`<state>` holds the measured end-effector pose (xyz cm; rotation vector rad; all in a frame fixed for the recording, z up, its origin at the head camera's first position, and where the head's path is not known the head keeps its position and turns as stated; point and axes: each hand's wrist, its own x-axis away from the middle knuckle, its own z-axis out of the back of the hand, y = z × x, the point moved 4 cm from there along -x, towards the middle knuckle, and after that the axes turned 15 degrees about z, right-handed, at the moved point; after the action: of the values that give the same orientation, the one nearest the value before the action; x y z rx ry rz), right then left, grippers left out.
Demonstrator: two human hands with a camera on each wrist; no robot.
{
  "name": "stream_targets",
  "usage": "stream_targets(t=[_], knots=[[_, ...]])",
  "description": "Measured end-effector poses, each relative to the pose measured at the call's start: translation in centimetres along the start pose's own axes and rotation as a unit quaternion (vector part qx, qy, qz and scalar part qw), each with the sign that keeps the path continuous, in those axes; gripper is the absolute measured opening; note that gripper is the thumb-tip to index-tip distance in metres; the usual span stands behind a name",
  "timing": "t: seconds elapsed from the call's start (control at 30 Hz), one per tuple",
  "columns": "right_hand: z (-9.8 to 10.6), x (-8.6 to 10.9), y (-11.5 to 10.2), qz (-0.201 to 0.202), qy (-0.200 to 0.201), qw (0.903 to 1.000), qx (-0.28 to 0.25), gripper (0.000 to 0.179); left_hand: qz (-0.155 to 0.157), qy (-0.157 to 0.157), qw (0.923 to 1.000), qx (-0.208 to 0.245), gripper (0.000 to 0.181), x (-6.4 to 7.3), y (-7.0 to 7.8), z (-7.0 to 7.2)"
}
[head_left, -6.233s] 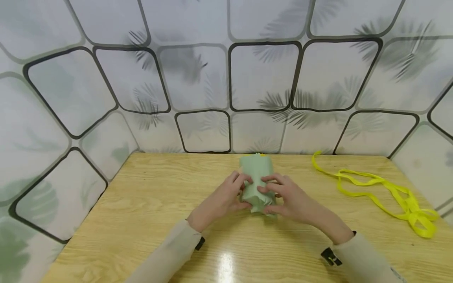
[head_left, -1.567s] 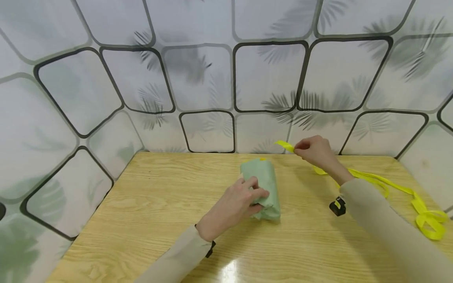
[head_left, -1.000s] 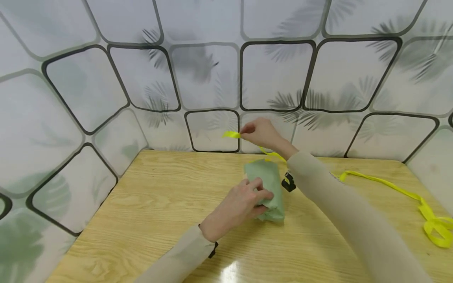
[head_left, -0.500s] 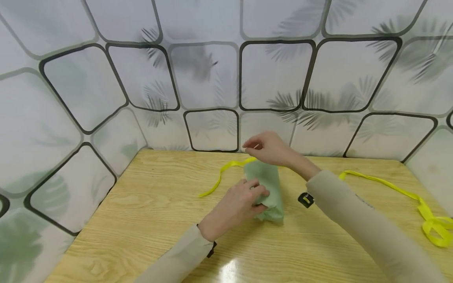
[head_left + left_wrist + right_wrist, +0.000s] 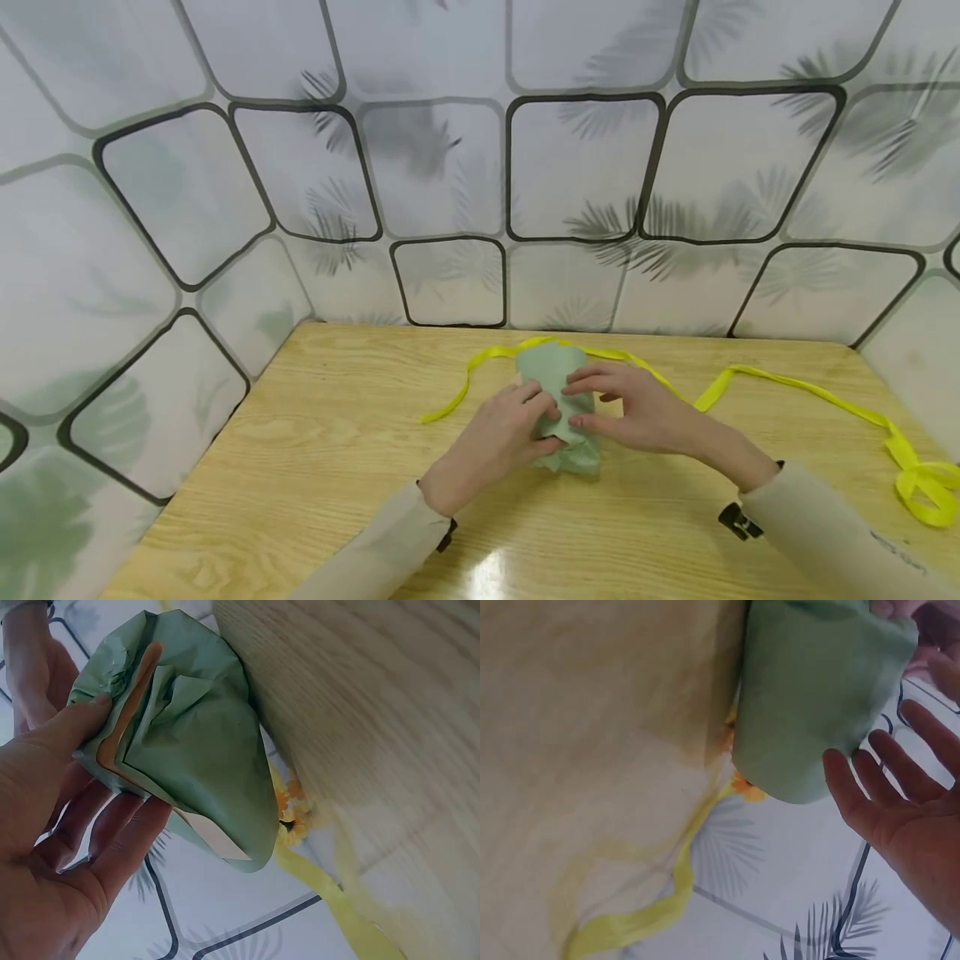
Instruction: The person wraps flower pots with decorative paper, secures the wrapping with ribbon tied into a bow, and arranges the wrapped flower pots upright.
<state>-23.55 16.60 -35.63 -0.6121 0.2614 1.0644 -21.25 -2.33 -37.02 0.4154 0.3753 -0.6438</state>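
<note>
A bundle wrapped in pale green paper (image 5: 553, 363) lies on the table, its long side running away from me. Orange and yellow flowers (image 5: 291, 819) peek out of its far end in the left wrist view. My left hand (image 5: 495, 442) grips the near left part of the wrap, thumb over the paper's folded edge and fingers under it. At the right side my right hand (image 5: 647, 412) has its fingers spread, with the fingertips right at the paper. A yellow ribbon (image 5: 487, 354) runs past the bundle's far end, with a loose tail on the left.
The ribbon continues right to a looped coil (image 5: 926, 492) near the right edge of the wooden table (image 5: 315, 467). A patterned cloth wall (image 5: 435, 183) stands close behind the table and along its left side.
My right hand pinched the ribbon's end, carried it left past the bundle's far end and let it go there. It has since come back to the bundle's right side. My left hand stays on the wrap.
</note>
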Motion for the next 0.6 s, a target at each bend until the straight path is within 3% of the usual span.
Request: stream_targets(t=[0.17, 0.27, 0.33, 0.4, 0.53, 0.6], knots=[[-0.9, 1.3, -1.0, 0.034, 0.016, 0.9988, 0.033, 0.046, -0.003, -0.007, 0.9999, 0.015, 0.031, 0.0, -0.3, -0.1], [-1.5, 1.6, -1.3, 0.018, 0.033, 0.9993, 0.005, 0.046, -0.011, -0.057, 0.9964, 0.061, 0.028, -0.1, -0.8, 0.0], [-1.9, 1.8, -1.3, 0.002, 0.045, 0.9987, -0.026, 0.041, -0.013, -0.104, 0.9881, 0.113, 0.026, 0.0, -1.4, 0.2], [-2.4, 1.8, -1.5, -0.009, 0.052, 0.9978, -0.040, 0.038, -0.010, -0.148, 0.9742, 0.170, 0.029, 0.0, -2.0, 0.3], [-3.1, 1.6, -1.9, -0.005, 0.056, 0.9977, 0.036, 0.043, -0.017, -0.189, 0.9528, 0.237, 0.037, 0.2, -2.8, 0.2], [-3.4, 1.3, -2.2, -0.005, 0.054, 0.9945, 0.090, 0.050, -0.016, -0.190, 0.9495, 0.250, 0.034, 0.2, -3.1, 0.1]])
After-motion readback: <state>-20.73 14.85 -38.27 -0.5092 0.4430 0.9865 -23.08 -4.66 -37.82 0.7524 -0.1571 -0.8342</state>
